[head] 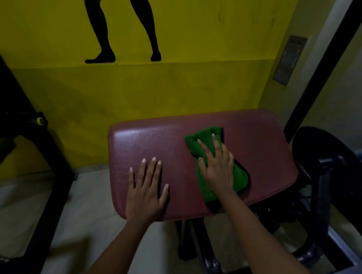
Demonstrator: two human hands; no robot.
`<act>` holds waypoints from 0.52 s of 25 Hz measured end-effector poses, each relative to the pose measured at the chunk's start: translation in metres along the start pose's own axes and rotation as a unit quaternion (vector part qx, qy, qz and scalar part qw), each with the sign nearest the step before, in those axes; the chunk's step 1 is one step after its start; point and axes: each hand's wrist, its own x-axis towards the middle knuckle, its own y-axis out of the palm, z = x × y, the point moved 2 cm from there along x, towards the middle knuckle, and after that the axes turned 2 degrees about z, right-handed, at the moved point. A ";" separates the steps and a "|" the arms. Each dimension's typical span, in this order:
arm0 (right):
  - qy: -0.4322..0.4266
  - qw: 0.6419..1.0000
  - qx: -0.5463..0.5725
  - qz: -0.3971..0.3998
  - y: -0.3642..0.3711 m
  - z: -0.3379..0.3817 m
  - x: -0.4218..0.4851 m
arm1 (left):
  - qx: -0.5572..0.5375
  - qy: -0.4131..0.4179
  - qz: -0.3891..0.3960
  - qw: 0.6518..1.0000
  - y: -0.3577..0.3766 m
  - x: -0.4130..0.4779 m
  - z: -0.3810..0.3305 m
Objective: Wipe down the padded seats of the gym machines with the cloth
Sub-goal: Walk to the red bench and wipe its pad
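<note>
A maroon padded seat (pixel 261 144) fills the middle of the head view, its leather surface glossy. A folded green cloth (pixel 205 137) lies on the seat's right half. My right hand (pixel 217 166) presses flat on top of the cloth with fingers spread and straight. My left hand (pixel 146 187) rests palm down on the bare pad to the left of the cloth, fingers straight and apart. Most of the cloth's middle is hidden under my right hand.
A yellow wall (pixel 173 90) with a black silhouette of legs stands right behind the seat. A black machine frame (pixel 39 158) is at the left. A black weight plate (pixel 317 162) and dark frame bars sit at the right. Grey floor lies below.
</note>
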 end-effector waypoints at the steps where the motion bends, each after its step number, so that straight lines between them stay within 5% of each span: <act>1: 0.021 1.000 -0.001 -0.012 0.000 0.003 0.007 | 0.009 -0.001 -0.003 1.000 0.000 -0.001 -0.002; 3: 0.009 1.000 -0.006 -0.001 0.003 0.030 0.010 | 0.025 0.001 -0.012 1.000 0.000 -0.002 -0.004; 8: -0.177 0.983 0.014 0.055 0.008 0.081 0.051 | 0.031 0.008 -0.035 0.999 0.000 -0.002 -0.002; 13: -0.048 0.997 0.032 0.044 -0.008 0.003 0.075 | 0.016 0.011 -0.035 0.999 -0.005 0.000 -0.003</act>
